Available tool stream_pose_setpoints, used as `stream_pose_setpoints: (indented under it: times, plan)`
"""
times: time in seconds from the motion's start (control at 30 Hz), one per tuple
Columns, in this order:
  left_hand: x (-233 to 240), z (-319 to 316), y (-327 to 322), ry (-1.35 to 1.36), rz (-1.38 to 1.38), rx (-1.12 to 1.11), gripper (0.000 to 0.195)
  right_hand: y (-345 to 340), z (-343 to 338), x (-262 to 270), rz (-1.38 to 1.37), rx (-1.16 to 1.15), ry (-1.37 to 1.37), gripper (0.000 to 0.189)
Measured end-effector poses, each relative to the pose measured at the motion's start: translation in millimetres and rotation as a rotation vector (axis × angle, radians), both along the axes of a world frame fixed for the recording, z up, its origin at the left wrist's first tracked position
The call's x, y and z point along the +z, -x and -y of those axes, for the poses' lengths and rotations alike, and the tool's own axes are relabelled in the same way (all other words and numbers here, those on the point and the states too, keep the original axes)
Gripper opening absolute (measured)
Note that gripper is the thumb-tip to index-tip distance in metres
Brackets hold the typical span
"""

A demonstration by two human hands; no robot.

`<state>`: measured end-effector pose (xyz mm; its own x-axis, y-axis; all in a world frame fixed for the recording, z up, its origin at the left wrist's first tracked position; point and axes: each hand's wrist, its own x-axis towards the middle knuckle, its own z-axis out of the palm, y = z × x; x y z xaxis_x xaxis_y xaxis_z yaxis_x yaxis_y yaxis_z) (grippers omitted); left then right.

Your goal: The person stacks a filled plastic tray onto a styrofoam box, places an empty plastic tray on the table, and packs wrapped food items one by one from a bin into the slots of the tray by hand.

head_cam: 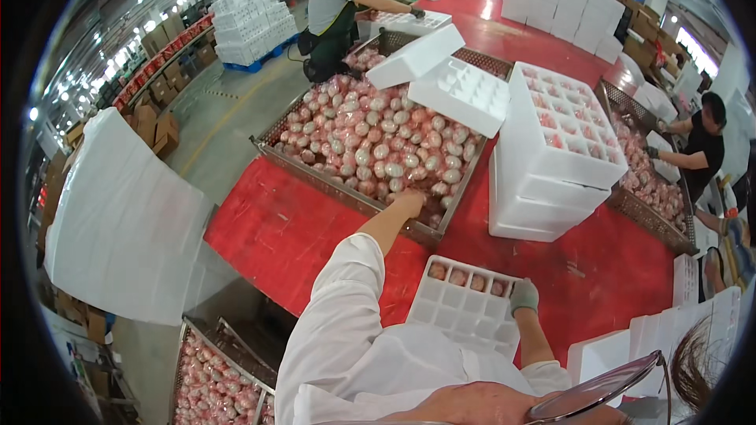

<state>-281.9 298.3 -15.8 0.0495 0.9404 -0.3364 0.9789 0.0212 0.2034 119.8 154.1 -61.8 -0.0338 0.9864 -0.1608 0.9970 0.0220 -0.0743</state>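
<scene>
My left hand (409, 203) reaches into the near edge of a big metal crate (348, 193) heaped with wrapped eggs (378, 136); its fingers are partly among them, so whether it grips one is hidden. My right hand (524, 296), in a grey-green glove, rests at the upper right corner of a white foam tray (455, 309) with square compartments, its fingers on the rim. Wrapped eggs (476, 283) sit in the tray's far row; the nearer compartments that show hold none. My sleeve and chest cover part of the tray's near side.
A tall stack of foam boxes (531, 200) stands right of the crate. Two foam pieces (416, 56) lie across its far side. Co-workers stand behind the crate and at another crate (649, 212) on the right. A further egg crate (215, 386) is at lower left.
</scene>
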Motion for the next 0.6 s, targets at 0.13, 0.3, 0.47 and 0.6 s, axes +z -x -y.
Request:
stream_pose_setpoints:
  times: [0.13,0.3,0.47,0.6]
  plan:
    - [-2.4,-7.4,23.4,-0.074,0.026,-0.147,0.029,10.2,13.0,25.9,-0.139,-0.001,-0.084,0.015]
    - [15.7,1.7,21.1,-0.781,0.433,-0.086,0.008,15.7,31.2,52.5,-0.432,0.041,-0.306,0.023]
    - [104.7,70.7,-46.0,-0.584,0.957,-0.126,0.005,83.4,40.3,108.4,-1.019,0.028,-0.376,0.055]
    - [125.4,131.4,-95.0,-0.203,1.209,-0.345,0.006,109.9,47.7,128.8,-1.861,-0.009,0.043,0.059]
